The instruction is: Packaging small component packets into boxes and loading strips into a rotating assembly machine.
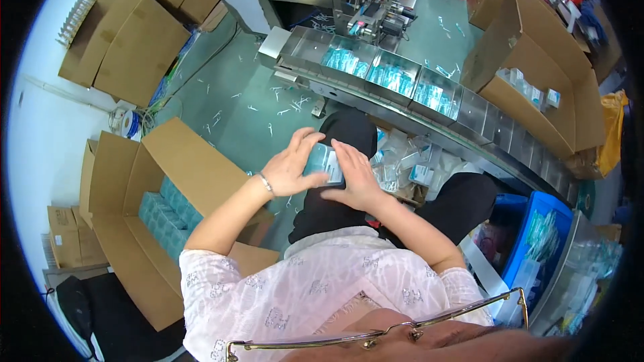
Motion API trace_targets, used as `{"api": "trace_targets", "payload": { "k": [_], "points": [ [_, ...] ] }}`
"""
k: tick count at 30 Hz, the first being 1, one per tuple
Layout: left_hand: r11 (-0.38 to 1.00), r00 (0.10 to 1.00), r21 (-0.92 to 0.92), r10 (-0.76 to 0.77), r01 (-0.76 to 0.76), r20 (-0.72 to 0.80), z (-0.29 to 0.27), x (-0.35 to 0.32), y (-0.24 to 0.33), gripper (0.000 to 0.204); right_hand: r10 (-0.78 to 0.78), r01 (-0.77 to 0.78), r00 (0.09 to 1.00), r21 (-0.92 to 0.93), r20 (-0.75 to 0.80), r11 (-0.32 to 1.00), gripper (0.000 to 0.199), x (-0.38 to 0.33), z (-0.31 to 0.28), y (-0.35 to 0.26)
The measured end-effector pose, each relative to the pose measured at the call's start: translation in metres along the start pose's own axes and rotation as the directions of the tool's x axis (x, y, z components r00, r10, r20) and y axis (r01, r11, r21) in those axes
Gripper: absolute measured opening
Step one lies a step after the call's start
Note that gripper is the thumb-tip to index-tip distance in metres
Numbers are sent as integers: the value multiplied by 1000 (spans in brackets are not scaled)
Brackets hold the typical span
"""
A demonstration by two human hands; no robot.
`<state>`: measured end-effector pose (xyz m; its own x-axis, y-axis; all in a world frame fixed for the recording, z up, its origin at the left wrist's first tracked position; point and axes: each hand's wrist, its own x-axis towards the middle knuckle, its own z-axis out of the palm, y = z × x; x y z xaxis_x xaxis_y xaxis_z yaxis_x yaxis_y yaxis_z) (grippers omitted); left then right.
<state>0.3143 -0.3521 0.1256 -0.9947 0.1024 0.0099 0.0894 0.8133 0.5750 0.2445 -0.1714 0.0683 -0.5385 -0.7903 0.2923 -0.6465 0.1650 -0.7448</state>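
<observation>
Between my two hands, over my lap, is a small clear plastic box (pixel 322 161) with teal contents and a white label. My left hand (pixel 292 167) grips its left side, the thumb along the near edge and the fingers over the far edge. On the opposite side my right hand (pixel 357 178) has its fingers curled round the box. Ahead of both hands runs a metal conveyor (pixel 483 114) with compartments, several filled with teal floss picks (pixel 391 79).
An open carton (pixel 131 181) at the left holds rows of teal packs (pixel 164 211). Another open carton (pixel 560 87) at the right holds small boxes. Clear plastic boxes (pixel 412 164) lie beneath the conveyor. A blue bin (pixel 516 224) stands at the right. Floss picks (pixel 295 104) litter the floor.
</observation>
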Motion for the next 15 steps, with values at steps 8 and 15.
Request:
{"api": "trace_targets", "payload": {
  "k": [8, 15],
  "points": [
    [938, 955, -258, -271, 233, -123, 24, -23, -26, 54, -68, 65, 998, -136, -15, 989, 86, 18, 40, -8],
    [698, 286, -705, -706, 126, -648, -8, -178, -112, 44, 16, -51, 988, -222, -155, 974, 62, -30, -13, 84]
  ]
}}
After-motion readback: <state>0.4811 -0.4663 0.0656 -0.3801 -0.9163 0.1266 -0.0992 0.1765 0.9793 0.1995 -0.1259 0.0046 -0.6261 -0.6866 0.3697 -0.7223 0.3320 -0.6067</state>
